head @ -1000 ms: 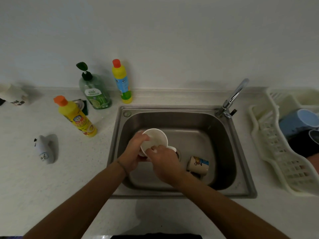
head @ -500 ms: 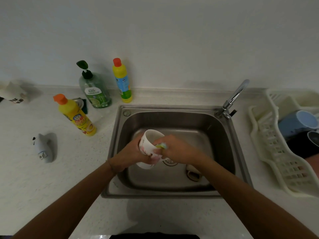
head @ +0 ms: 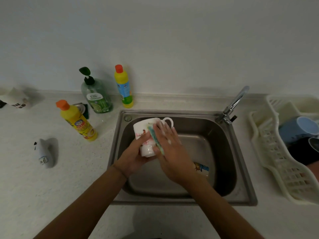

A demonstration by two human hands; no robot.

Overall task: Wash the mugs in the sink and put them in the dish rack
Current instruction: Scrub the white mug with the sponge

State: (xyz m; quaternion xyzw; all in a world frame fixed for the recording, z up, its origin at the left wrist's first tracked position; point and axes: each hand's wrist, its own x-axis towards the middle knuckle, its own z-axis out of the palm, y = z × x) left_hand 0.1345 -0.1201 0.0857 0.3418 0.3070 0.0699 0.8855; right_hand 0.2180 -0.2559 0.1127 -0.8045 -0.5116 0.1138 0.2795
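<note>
Over the left half of the sink, I hold the white mug on its side, clear of the basin floor, so its wall is exposed for scrubbing. My left hand grips its base end from below; my right hand lies with fingers nearly straight, pressing a sponge against the mug's side. The handle points far-right, near the back wall of the basin. A second mug lies in the basin at the near right. The dish rack, well to the right, already holds a blue mug, with free slots nearer me, I judge.
</note>
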